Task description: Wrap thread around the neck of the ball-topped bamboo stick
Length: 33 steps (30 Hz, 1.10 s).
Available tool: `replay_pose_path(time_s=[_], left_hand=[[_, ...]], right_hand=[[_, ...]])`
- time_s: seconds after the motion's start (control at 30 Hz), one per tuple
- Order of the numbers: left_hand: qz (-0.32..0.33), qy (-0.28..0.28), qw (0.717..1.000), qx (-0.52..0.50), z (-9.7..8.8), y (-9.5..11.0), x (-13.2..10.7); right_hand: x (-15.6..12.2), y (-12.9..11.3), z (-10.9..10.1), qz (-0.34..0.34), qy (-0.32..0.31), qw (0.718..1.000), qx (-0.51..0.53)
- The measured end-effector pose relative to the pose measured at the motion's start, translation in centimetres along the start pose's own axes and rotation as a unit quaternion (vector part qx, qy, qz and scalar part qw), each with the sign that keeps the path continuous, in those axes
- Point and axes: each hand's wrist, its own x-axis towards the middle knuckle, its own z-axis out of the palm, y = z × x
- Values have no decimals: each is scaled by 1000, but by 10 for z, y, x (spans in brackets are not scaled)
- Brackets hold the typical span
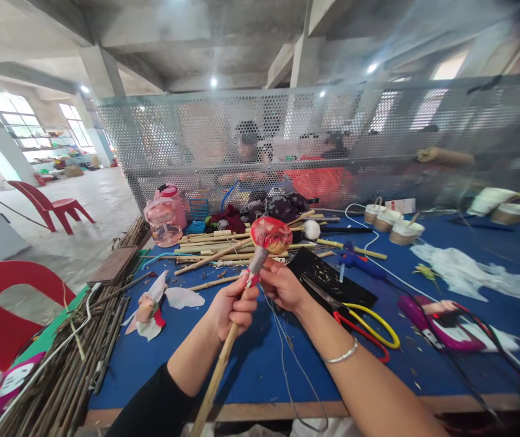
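Observation:
My left hand is closed around a wooden stick that slants up from the table's front edge. At its upper end sits a grey wrapped tip, with a bit of red and white cloth just below. My right hand pinches at this tip from the right; its fingertips are partly hidden. A thin grey string hangs in a loop below my right hand. Just behind the tip lies a red patterned round object. Scissors with yellow and red handles lie right of my right forearm.
Wooden sticks lie across the blue table; thin twigs are piled left. Cloth petals, a black sheet, a blue glue gun, a purple iron and paper cups surround my hands. People sit behind a perforated screen.

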Motion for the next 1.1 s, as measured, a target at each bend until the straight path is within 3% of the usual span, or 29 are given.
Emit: replay_pose_path(time_s=[0.07,0.13,0.2,0.27,0.37,0.43,0.73,0.93,1.1], left_hand=[[-37,-2,999,-2,0,-3,5],[-24,49,997,49,-2,-6,10],[37,142,981,127,-4,-8,13],[124,219,945,207,-6,-9,14],[212,247,893,312,-9,-10,13],[224,245,879,341,-9,-10,11],[203,234,909,280,-12,-1,8],[191,159,948,198,-13,5,4],[123,60,986,92,-8,6,-1]], right_hand=[[-1,-1,-3,15,-19,1000,20],[-1,2,-6,26,5,1000,3],[2,7,-6,44,38,998,-29],[6,13,-4,63,54,995,-51],[11,20,2,61,62,994,-65],[12,23,6,49,66,994,-72],[8,19,9,0,117,987,-109],[5,11,14,0,116,989,-91],[3,6,12,1,48,999,-23]])
